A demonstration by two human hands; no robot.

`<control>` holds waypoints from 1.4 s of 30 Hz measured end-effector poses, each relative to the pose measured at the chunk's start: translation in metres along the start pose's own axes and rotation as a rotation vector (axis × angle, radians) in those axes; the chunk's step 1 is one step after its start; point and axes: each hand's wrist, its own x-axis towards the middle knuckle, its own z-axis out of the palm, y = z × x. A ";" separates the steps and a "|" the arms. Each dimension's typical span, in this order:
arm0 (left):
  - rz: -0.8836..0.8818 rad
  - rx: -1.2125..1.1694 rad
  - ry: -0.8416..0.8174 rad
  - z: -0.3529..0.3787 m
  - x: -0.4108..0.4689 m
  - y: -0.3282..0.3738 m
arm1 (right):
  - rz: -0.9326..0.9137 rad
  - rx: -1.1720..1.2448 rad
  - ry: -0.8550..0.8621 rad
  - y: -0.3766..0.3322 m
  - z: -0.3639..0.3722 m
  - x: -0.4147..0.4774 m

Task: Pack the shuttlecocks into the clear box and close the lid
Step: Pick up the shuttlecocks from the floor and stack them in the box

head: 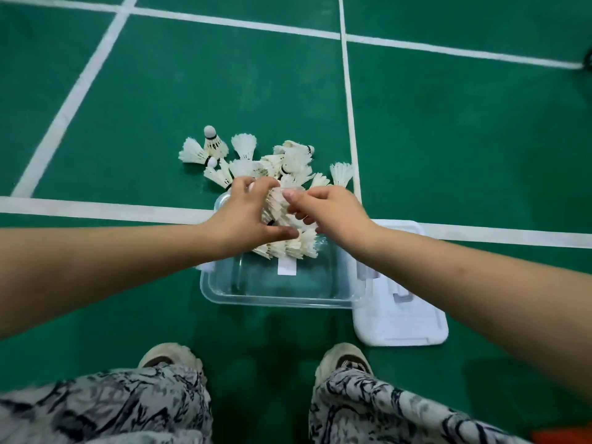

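Observation:
A clear plastic box (272,298) stands open on the green court floor in front of my feet. Several white feather shuttlecocks (298,246) lie in its far end. A loose pile of shuttlecocks (246,155) lies on the floor just beyond the box. Both hands meet over the far rim of the box. My left hand (243,216) grips a bunch of shuttlecocks (275,206), fingers curled over them and thumb underneath. My right hand (323,208) pinches the same bunch from the right. The white lid (407,318) lies flat on the floor to the right of the box.
White court lines (96,208) cross the floor, one running under the box's far end. My two shoes (173,357) and patterned trouser legs sit at the near edge. A dark object (588,60) shows at the far right edge.

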 end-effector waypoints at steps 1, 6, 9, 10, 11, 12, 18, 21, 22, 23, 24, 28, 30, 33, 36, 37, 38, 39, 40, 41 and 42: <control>0.003 -0.004 -0.019 0.002 -0.002 0.005 | 0.018 -0.008 -0.006 -0.002 0.004 -0.003; 0.036 -0.018 -0.078 0.011 -0.008 0.015 | 0.063 -0.151 0.050 -0.007 0.009 -0.010; 0.043 -0.011 -0.101 0.011 -0.010 0.011 | 0.051 -0.234 0.114 -0.006 0.001 -0.011; 0.039 -0.009 -0.103 0.011 -0.010 0.009 | 0.047 -0.264 0.135 -0.003 -0.002 -0.009; 0.030 -0.009 -0.100 0.011 -0.010 0.006 | 0.046 -0.303 0.154 0.001 -0.006 -0.008; 0.016 -0.010 -0.096 0.010 -0.010 0.002 | 0.044 -0.353 0.168 0.006 -0.009 -0.006; -0.027 0.001 -0.107 0.009 -0.013 -0.018 | -0.015 -0.830 0.086 0.039 -0.024 0.013; -0.017 0.009 -0.120 0.010 -0.015 -0.024 | -0.031 -1.047 -0.033 0.048 -0.013 0.024; -0.010 0.012 -0.122 0.010 -0.016 -0.026 | -0.048 -1.121 -0.083 0.050 -0.008 0.026; -0.001 0.017 -0.118 0.009 -0.015 -0.029 | -0.072 -1.190 -0.132 0.051 -0.003 0.029; 0.010 0.022 -0.117 0.008 -0.015 -0.032 | -0.087 -1.248 -0.182 0.052 0.001 0.031; 0.059 0.026 -0.122 0.006 -0.015 -0.043 | -0.079 -1.396 -0.282 0.059 0.012 0.040; 0.061 0.021 -0.135 0.007 -0.015 -0.048 | -0.049 -1.393 -0.292 0.064 0.013 0.044; 0.052 0.028 -0.148 0.009 -0.012 -0.055 | 0.026 -1.304 -0.300 0.072 0.013 0.051; 0.050 0.040 -0.148 0.010 -0.008 -0.058 | 0.097 -1.211 -0.316 0.080 0.013 0.062; 0.055 0.046 -0.145 0.010 -0.007 -0.057 | 0.117 -1.185 -0.325 0.082 0.014 0.063; 0.063 0.048 -0.137 0.011 -0.006 -0.057 | 0.144 -1.159 -0.327 0.084 0.014 0.065; 0.071 0.044 -0.127 0.011 -0.006 -0.057 | 0.159 -1.132 -0.322 0.086 0.013 0.068; 0.080 0.039 -0.117 0.011 -0.006 -0.057 | 0.169 -1.110 -0.314 0.088 0.013 0.070; 0.087 0.034 -0.107 0.011 -0.006 -0.056 | 0.164 -1.093 -0.310 0.089 0.012 0.072; 0.092 0.028 -0.094 0.011 -0.006 -0.056 | 0.163 -1.082 -0.312 0.090 0.012 0.075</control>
